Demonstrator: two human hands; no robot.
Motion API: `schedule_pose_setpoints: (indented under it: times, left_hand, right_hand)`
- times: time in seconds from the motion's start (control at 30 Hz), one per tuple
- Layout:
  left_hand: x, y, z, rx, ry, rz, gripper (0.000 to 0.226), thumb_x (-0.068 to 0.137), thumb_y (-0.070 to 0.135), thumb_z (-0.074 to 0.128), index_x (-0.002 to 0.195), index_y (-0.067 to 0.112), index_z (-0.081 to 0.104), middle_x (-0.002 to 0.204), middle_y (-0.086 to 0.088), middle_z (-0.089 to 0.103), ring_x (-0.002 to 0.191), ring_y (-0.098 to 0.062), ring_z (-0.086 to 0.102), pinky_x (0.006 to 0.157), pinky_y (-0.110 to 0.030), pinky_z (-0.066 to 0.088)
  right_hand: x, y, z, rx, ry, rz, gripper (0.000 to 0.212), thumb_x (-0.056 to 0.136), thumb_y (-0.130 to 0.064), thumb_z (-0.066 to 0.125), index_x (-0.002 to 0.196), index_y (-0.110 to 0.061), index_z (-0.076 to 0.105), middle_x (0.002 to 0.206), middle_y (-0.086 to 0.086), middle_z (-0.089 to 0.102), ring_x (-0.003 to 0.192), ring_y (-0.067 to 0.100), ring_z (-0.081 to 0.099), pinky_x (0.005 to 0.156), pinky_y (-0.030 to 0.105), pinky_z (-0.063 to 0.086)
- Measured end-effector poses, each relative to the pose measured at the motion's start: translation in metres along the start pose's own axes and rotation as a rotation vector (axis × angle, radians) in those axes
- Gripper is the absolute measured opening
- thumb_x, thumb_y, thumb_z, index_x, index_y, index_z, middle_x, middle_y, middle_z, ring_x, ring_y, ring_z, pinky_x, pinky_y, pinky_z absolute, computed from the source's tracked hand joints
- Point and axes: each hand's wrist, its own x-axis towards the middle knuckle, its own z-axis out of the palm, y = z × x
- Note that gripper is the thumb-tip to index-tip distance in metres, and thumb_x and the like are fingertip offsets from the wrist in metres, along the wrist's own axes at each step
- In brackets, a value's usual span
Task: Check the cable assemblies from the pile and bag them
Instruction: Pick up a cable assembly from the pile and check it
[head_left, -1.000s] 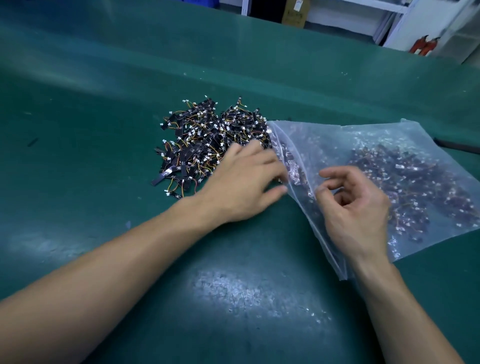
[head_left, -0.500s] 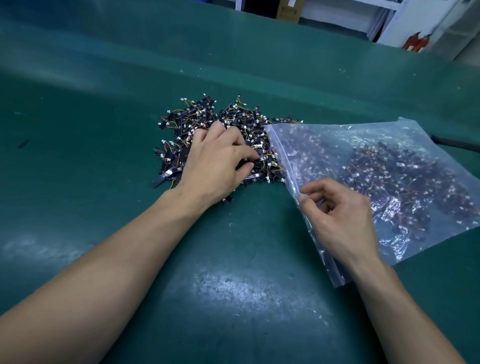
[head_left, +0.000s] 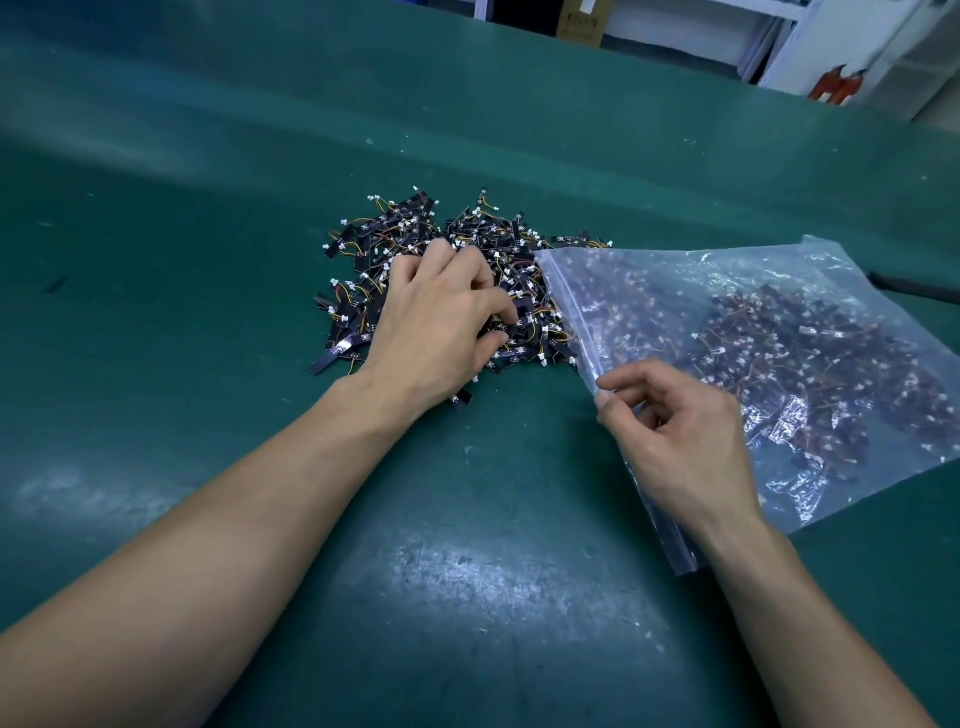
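Right grip (head_left: 685, 441): you pinch the bag (head_left: 649, 291) by its mouth edge, lifted open for loading.
Left grip (head_left: 441, 322): your fingers curl round cable assemblies (head_left: 519, 325) on the pile (head_left: 488, 234) (just beside the mouth, so the carry is short).
Bag: flat on the tabletop (head_left: 208, 260), already well filled.

Your left hand (head_left: 441, 317) and right hand (head_left: 680, 436) are bare, and both forearms (head_left: 234, 545) run uncovered to the bottom edge of the view. Your fingers (head_left: 631, 382) are slim, with short plain nails. Tendons and knuckles ridge the backs of your hands.
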Motion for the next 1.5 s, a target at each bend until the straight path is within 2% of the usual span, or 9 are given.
schedule_pose_setpoints:
  times: [0.33, 0.6, 0.7, 0.8, 0.97, 1.07, 1.2, 1.37, 1.5]
  left_hand:
    - [-0.001, 0.001, -0.001, -0.077, 0.153, 0.067, 0.015, 0.089, 0.037, 0.075, 0.097, 0.025, 0.069, 0.115, 0.002, 0.056, 0.108, -0.022, 0.039, 0.087, -0.034, 0.022]
    - [0.001, -0.005, -0.001, -0.302, 0.313, 0.072, 0.014, 0.097, 0.03, 0.067, 0.094, 0.015, 0.066, 0.094, 0.008, 0.061, 0.088, -0.02, 0.048, 0.079, -0.039, 0.039]
    - [0.0, -0.005, -0.002, -0.413, 0.412, 0.015, 0.01, 0.096, 0.023, 0.068, 0.099, 0.013, 0.066, 0.092, 0.019, 0.055, 0.08, -0.009, 0.043, 0.078, -0.033, 0.043]
    - [0.0, -0.004, -0.006, -0.447, 0.495, -0.018, 0.017, 0.097, 0.016, 0.068, 0.113, 0.012, 0.069, 0.094, 0.012, 0.062, 0.077, -0.012, 0.049, 0.082, -0.027, 0.043]
    - [-0.002, -0.001, -0.015, -0.474, 0.627, -0.044, 0.004, 0.095, 0.012, 0.07, 0.096, 0.008, 0.071, 0.094, 0.013, 0.063, 0.078, -0.016, 0.054, 0.076, -0.024, 0.044]
    - [-0.007, 0.007, -0.016, -0.533, 0.562, -0.028, 0.003, 0.092, 0.013, 0.074, 0.092, 0.011, 0.072, 0.089, 0.018, 0.063, 0.072, -0.018, 0.056, 0.071, -0.023, 0.044]
    - [-0.018, 0.022, -0.014, -0.705, 0.298, 0.031, 0.007, 0.086, 0.015, 0.08, 0.088, 0.017, 0.074, 0.086, 0.023, 0.064, 0.068, -0.001, 0.052, 0.069, -0.012, 0.039]
    - [-0.027, 0.031, -0.011, -0.908, 0.088, 0.006, 0.007, 0.083, 0.019, 0.081, 0.085, 0.02, 0.074, 0.078, 0.014, 0.069, 0.062, -0.006, 0.05, 0.063, -0.015, 0.039]
    - [-0.027, 0.034, -0.01, -0.979, 0.021, -0.026, 0.008, 0.082, 0.019, 0.08, 0.083, 0.023, 0.072, 0.079, 0.005, 0.071, 0.063, -0.021, 0.053, 0.062, -0.02, 0.042]
  right_hand:
    - [0.0, -0.001, -0.001, 0.016, 0.001, -0.009, 0.019, 0.087, -0.012, 0.074, 0.086, -0.031, 0.072, 0.072, -0.017, 0.068, 0.051, 0.004, 0.052, 0.055, 0.008, 0.039]
    - [-0.001, -0.001, -0.002, 0.042, 0.006, -0.013, 0.02, 0.088, -0.012, 0.074, 0.086, -0.032, 0.072, 0.071, -0.016, 0.068, 0.051, 0.005, 0.053, 0.055, 0.01, 0.04]
    - [-0.001, -0.002, -0.002, 0.035, 0.01, -0.021, 0.02, 0.087, -0.012, 0.073, 0.086, -0.032, 0.072, 0.071, -0.017, 0.068, 0.051, 0.005, 0.053, 0.056, 0.009, 0.04]
    - [-0.001, -0.002, -0.002, 0.036, 0.015, -0.022, 0.018, 0.087, -0.012, 0.073, 0.088, -0.03, 0.073, 0.071, -0.016, 0.068, 0.051, 0.005, 0.053, 0.056, 0.009, 0.04]
    - [-0.001, -0.003, -0.003, 0.039, 0.021, -0.028, 0.017, 0.087, -0.011, 0.074, 0.089, -0.028, 0.073, 0.073, -0.017, 0.068, 0.051, 0.005, 0.053, 0.055, 0.009, 0.039]
    - [-0.001, -0.003, -0.003, 0.038, 0.024, -0.041, 0.017, 0.088, -0.011, 0.074, 0.092, -0.028, 0.073, 0.076, -0.017, 0.068, 0.05, 0.006, 0.052, 0.054, 0.009, 0.039]
    - [-0.002, -0.007, -0.006, 0.061, 0.015, -0.1, 0.017, 0.088, -0.022, 0.071, 0.104, -0.027, 0.071, 0.085, -0.016, 0.069, 0.045, 0.009, 0.046, 0.053, 0.01, 0.035]
    - [-0.004, -0.012, -0.005, 0.177, -0.06, -0.162, 0.023, 0.087, -0.038, 0.066, 0.106, -0.027, 0.07, 0.082, -0.02, 0.066, 0.045, 0.004, 0.039, 0.052, 0.01, 0.031]
    - [-0.003, -0.01, -0.002, 0.167, -0.026, -0.185, 0.012, 0.091, -0.034, 0.069, 0.095, -0.024, 0.074, 0.069, -0.018, 0.062, 0.05, 0.005, 0.043, 0.054, 0.014, 0.033]
